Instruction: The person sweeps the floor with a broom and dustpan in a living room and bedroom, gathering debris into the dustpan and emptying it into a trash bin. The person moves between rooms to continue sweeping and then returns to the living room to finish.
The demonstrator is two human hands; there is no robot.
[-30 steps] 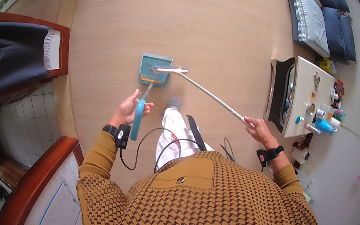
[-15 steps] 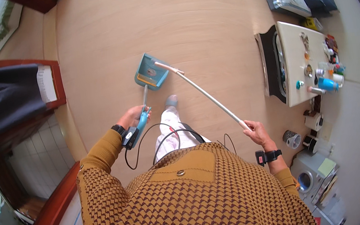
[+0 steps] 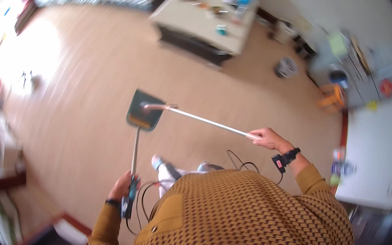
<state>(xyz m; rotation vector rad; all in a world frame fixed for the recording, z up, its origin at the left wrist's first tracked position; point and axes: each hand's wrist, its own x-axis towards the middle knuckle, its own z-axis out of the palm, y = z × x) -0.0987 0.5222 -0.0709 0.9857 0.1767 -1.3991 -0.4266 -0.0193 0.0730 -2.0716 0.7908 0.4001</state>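
left hand holds dustpan; contents unclear.

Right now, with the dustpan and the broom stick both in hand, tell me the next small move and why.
Probably lower the dustpan until its front edge lies flat on the wooden floor. The left hand grips its long handle, and the pan looks tilted. The right hand holds the thin broom stick, whose far end already sits at the pan's mouth, so a short pull could sweep into it.
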